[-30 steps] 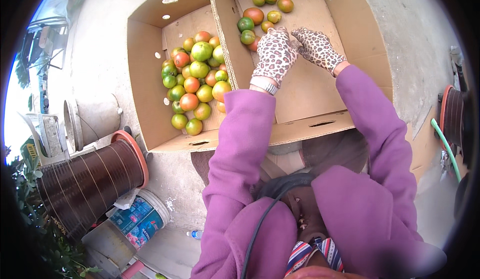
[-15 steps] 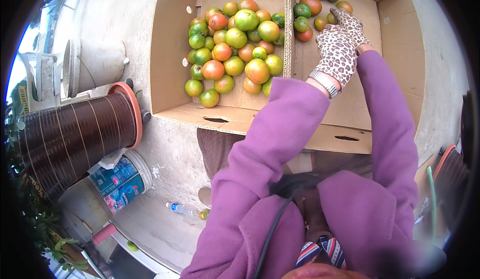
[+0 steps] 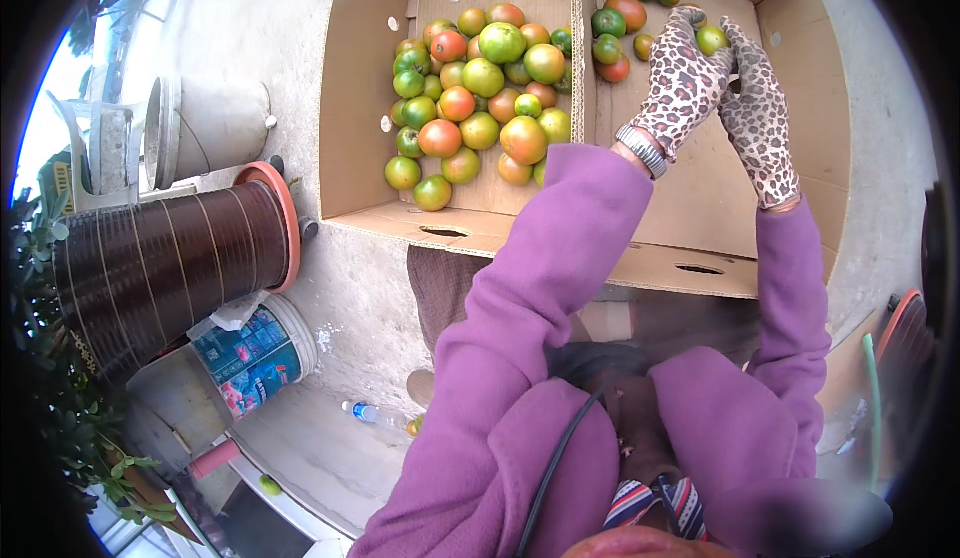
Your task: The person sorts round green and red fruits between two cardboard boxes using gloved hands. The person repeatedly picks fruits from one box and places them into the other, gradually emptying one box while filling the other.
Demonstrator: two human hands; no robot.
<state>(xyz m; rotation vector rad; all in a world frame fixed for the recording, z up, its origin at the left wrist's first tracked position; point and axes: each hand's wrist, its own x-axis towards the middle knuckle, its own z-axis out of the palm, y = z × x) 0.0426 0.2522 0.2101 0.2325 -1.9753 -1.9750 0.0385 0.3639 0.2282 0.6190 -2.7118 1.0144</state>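
The left hand (image 3: 682,90), in a spotted glove, has its fingers curled about the left side of a green tomato (image 3: 712,41), which it appears to grip above the right compartment of the cardboard box. The right hand (image 3: 762,118) has its fingers nearly straight along the fruit's right side; whether they share the grip or only touch it cannot be told. A light, even hold with the flats of the fingers would suit such smooth, round fruit, and low handling would spare it bruises. As for room, the box's left wall (image 3: 362,108) bounds a crowded heap of tomatoes (image 3: 483,78), with a bare strip of cardboard before it. Next stands the divider (image 3: 577,78), an upright edge that the left wrist should clear. Just beyond it, a small group of tomatoes (image 3: 608,23) leaves little space near the left fingers. Open cardboard floor (image 3: 690,193) lies below the hands, reaching toward the right wall (image 3: 815,123).
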